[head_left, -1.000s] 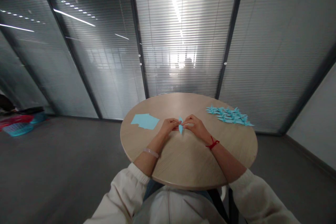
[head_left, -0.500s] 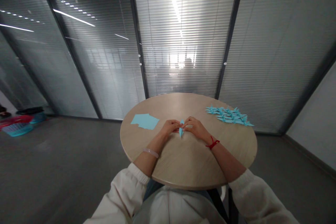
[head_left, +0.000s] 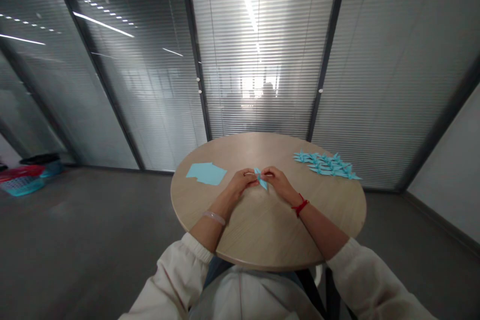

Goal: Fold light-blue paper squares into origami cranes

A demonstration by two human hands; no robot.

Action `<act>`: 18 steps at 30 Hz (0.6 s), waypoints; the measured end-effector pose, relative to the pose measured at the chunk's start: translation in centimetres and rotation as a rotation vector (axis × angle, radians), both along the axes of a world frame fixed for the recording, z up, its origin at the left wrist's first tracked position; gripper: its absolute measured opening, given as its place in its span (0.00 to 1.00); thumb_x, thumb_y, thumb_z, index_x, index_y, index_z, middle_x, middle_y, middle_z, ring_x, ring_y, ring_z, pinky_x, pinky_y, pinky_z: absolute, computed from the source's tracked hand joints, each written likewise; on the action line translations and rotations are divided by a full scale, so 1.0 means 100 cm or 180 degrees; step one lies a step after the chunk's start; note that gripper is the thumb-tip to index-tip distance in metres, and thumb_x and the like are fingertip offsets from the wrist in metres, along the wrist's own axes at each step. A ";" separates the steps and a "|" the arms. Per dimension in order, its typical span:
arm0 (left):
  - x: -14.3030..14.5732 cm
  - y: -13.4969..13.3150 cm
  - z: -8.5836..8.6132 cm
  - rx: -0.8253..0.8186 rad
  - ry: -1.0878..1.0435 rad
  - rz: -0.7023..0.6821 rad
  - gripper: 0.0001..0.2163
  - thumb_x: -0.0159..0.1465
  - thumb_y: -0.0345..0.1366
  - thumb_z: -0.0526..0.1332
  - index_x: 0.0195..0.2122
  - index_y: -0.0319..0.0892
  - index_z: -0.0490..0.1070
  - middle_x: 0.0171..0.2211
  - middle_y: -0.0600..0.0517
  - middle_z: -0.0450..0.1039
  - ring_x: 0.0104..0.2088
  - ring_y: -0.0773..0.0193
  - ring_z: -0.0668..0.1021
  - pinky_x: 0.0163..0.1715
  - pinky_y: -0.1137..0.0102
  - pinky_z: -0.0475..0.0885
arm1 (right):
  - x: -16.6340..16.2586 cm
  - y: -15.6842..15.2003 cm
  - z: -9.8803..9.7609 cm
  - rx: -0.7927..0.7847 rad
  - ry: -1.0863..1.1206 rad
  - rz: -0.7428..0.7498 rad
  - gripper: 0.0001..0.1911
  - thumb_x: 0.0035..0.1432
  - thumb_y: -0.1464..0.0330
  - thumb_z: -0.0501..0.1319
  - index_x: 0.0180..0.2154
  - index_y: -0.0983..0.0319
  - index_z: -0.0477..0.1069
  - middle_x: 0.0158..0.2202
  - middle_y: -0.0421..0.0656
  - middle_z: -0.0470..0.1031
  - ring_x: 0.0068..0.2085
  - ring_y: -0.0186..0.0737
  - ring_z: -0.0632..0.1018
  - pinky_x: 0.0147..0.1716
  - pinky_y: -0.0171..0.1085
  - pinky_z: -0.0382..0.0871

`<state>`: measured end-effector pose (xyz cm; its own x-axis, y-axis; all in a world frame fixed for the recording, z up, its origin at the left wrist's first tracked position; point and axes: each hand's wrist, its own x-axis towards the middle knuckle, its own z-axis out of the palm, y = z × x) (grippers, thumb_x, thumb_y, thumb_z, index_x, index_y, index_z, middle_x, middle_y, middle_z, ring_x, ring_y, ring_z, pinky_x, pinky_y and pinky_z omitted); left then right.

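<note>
A small folded piece of blue paper (head_left: 262,183) is between my two hands, just above the middle of the round wooden table (head_left: 270,240). My left hand (head_left: 242,181) pinches it from the left side, fingers closed. From the right, my right hand (head_left: 276,178) grips it between thumb and fingertips. Its narrow lower end points down and to the right; the fingertips hide part of its middle. To the left lie flat blue paper sheets (head_left: 208,173), overlapping. On the right of the table sits a group of several blue origami cranes (head_left: 326,164).
Behind the table stands a glass partition with blinds (head_left: 258,60) in dark frames. On the floor at the far left is a blue and red basket (head_left: 22,182), with a dark-topped one beside it. A white wall closes off the right side.
The folded paper has turned from nearly upright to slanting, its lower end now to the right. My right hand's fingers have shifted and closed into a tighter pinch.
</note>
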<state>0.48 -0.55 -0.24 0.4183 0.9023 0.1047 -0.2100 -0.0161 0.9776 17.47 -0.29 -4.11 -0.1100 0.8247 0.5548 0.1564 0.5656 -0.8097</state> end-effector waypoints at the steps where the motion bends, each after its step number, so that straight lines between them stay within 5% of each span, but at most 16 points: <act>1: 0.000 0.000 -0.001 -0.0009 -0.0032 0.0013 0.12 0.42 0.35 0.72 0.23 0.37 0.70 0.22 0.55 0.68 0.24 0.71 0.71 0.29 0.75 0.67 | -0.001 0.000 0.000 -0.0074 0.0058 0.0011 0.13 0.52 0.57 0.63 0.32 0.60 0.71 0.33 0.42 0.72 0.37 0.39 0.73 0.40 0.38 0.67; 11: 0.005 0.004 -0.010 0.0054 -0.0352 0.0131 0.14 0.42 0.35 0.72 0.25 0.37 0.69 0.24 0.55 0.70 0.27 0.69 0.74 0.35 0.72 0.70 | -0.010 -0.010 0.005 -0.0295 0.0383 -0.0005 0.14 0.53 0.57 0.61 0.33 0.61 0.67 0.29 0.39 0.71 0.31 0.36 0.72 0.33 0.34 0.65; 18: 0.007 0.002 -0.010 0.0117 -0.0248 0.0202 0.17 0.46 0.44 0.71 0.28 0.37 0.70 0.26 0.53 0.72 0.28 0.69 0.74 0.36 0.71 0.72 | -0.007 -0.007 0.005 -0.0158 0.0183 -0.0365 0.13 0.54 0.57 0.59 0.32 0.61 0.66 0.28 0.39 0.70 0.30 0.36 0.71 0.31 0.34 0.64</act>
